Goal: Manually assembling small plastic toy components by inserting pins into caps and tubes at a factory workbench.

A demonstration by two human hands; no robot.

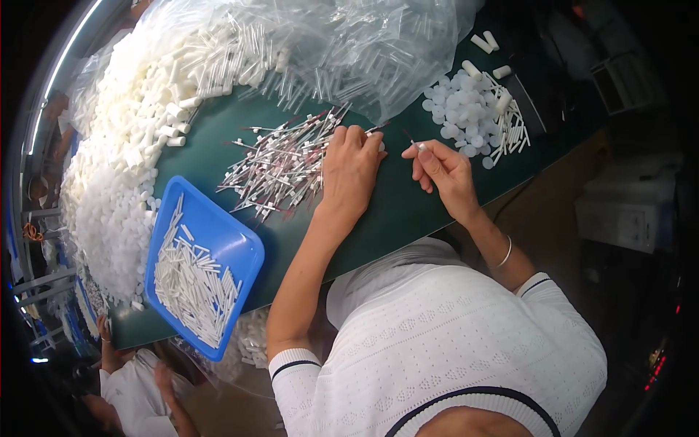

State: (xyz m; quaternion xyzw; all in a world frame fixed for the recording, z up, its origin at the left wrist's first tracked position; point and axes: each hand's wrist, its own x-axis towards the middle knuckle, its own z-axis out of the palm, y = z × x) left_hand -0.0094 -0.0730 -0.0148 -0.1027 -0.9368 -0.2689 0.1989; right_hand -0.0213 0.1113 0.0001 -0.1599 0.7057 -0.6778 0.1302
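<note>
On the green table, a loose heap of thin white sticks with reddish thin ends and small white collars [269, 171] lies beside my left hand [351, 164]. That hand's fingers are curled down at the heap's right edge; a small white bit shows at the fingertips, but what they grip is mostly hidden. To its right, my right hand [449, 175] is raised near the table's front edge. Thumb and forefinger pinch a thin dark-ended piece [409, 137] with a white bit at its base. The two hands are apart.
A blue tray [256, 251] of short white tubes stands at left. White foam cylinders [138, 102] and translucent discs [113, 226] pile behind it. Clear plastic bags of tubes [313, 54] lie at the back. More discs [459, 105] and white sticks [513, 131] are at right. Another person [142, 390] sits lower left.
</note>
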